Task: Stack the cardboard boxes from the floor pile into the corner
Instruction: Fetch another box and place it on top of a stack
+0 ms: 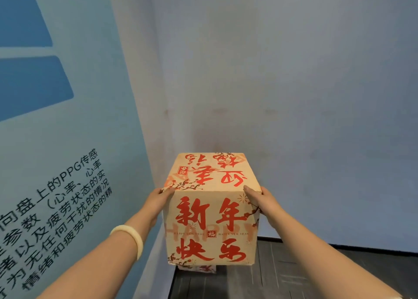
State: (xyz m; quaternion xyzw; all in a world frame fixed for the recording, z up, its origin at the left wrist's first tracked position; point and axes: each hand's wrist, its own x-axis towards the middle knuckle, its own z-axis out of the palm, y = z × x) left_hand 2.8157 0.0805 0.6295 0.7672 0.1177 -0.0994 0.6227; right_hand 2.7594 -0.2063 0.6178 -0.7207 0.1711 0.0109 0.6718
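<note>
Box: tan, cube-shaped cardboard box with big red brush characters and plum-branch prints [210,210], held up right in the corner, top face tipped a bit toward us.
Left hand [161,198]: flat against the box's left side, thumb resting at the top front corner. The fingers round that side are mostly out of sight.
Right hand [256,196]: same deal on the box's right side, pressed flat, thumb lying along the top front edge.
Box underneath: just a sliver of a second printed cardboard box [198,268] peeking out directly below the held one. Honestly can't tell if the two are touching.
Bracelet: pale cream bangle [130,240] on the left wrist, down-left of the box.
Walls: light blue panel with dark printed text [74,162] left of the box, plain greyish-white wall [294,95] behind and right of it.
Floor: dark plank floor [316,271] below and right of the box.
</note>
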